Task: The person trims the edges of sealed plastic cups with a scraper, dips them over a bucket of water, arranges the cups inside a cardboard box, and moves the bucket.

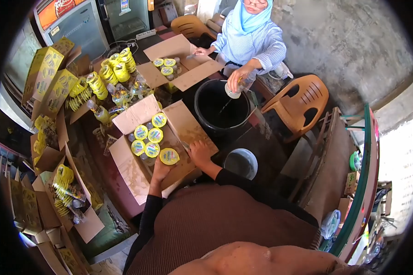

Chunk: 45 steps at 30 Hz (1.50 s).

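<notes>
My left hand (160, 171) is closed around a plastic drink cup (169, 156) with a yellow printed lid, at the near side of an open cardboard box (183, 123). Several more lidded cups (152, 135) stand upright in that box. My right hand (200, 154) is at the box's right side, fingers closed on a thin, pale blade-like tool (186, 145); its exact kind is hard to make out. The tool is to the right of the held cup, apart from it.
Across the table a person (250, 46) tips a clear cup (234, 91) over a black bucket (201, 104), liquid pouring in. A whitish bucket (241, 164) stands right of my hands. Stacked yellow lids (97, 85), a second box (199, 75) and an orange chair (303, 103) surround the table.
</notes>
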Available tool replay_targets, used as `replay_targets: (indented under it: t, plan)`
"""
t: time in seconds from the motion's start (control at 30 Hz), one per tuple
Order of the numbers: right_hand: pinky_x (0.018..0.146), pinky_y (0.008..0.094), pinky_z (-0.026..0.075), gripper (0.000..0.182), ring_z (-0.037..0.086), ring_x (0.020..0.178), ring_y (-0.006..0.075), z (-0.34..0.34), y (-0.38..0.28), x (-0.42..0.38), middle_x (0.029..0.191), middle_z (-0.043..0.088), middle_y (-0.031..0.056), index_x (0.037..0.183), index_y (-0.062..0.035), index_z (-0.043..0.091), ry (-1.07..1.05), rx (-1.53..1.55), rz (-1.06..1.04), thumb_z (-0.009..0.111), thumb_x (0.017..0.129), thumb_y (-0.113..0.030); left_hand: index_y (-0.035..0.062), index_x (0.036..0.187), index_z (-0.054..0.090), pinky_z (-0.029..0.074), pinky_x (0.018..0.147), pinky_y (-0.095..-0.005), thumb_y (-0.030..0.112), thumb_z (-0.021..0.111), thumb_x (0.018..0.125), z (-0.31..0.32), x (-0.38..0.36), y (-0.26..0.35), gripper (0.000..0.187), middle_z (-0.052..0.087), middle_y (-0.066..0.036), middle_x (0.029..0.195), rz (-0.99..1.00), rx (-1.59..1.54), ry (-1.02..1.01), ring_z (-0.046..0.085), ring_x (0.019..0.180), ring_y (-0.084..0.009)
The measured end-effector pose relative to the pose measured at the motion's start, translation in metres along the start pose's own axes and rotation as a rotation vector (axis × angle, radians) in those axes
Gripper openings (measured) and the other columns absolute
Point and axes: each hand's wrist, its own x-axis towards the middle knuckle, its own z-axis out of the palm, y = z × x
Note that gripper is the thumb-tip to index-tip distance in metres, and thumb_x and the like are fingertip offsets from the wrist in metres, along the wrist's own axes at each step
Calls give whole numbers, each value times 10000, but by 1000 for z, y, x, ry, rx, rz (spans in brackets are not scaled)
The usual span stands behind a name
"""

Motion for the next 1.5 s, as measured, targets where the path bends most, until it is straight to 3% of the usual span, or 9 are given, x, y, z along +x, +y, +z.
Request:
replay_targets:
  t: [0.07,0.43,0.5,0.8,0.93,0.97,1.1,1.33,1.5]
  plan:
    - [743,401,453,193,541,892,278,3,1,1,852,555,99,805,-71,576,5,-2,-3,667,730,-224,32,1103,510,480,843,-297,43,825,599,-1,0,-2,594,611,-59,1015,-163,-133,-31,587,932,-162]
    - [711,404,472,146,549,881,290,4,-3,5,848,547,105,776,-66,574,12,1,6,647,724,-181,28,1133,500,480,853,-310,77,835,603,-6,-10,2,629,618,-78,1044,-178,-32,-8,594,952,-179]
    - [709,408,469,138,549,859,295,1,-4,6,830,546,112,763,-61,570,31,20,-24,644,729,-173,50,1083,507,519,702,-275,20,814,644,-6,-12,1,537,608,-25,956,-12,81,57,588,836,-115]
    - [650,435,430,108,538,771,330,-32,4,24,745,545,119,713,-60,597,137,391,5,668,737,-138,50,1095,511,508,771,-284,-29,801,601,-12,-14,-5,579,603,-28,996,-67,30,52,583,904,-131]
    - [547,356,447,151,586,568,211,-38,16,28,674,632,114,816,-24,664,-33,830,300,675,785,-171,45,1098,509,497,797,-289,-14,805,599,-10,-17,10,583,609,-27,987,-72,69,57,586,903,-132]
    - [555,271,442,181,576,607,115,-49,21,32,708,645,81,859,-8,663,-254,935,432,662,826,-186,44,1097,510,494,802,-286,2,813,599,-11,-18,17,584,609,-27,990,-73,105,57,585,906,-131]
    - [585,208,446,187,572,665,70,-51,26,32,783,657,35,958,12,639,-371,1292,595,625,874,-155,47,1113,505,498,807,-292,3,815,594,-10,-16,13,606,606,-28,1001,-117,48,74,582,920,-133]
    - [672,227,480,141,600,744,98,-52,20,28,863,663,60,963,17,631,-260,1501,491,608,879,-95,48,1112,502,521,720,-290,-42,768,637,-8,-9,3,552,598,-28,984,-50,-5,1,589,881,-130]
    - [621,220,450,114,542,687,62,-68,17,21,771,612,17,883,-12,632,-450,991,578,655,840,-114,28,1107,518,489,820,-296,-21,768,610,-10,2,0,559,634,-55,992,-113,-115,-72,607,920,-157]
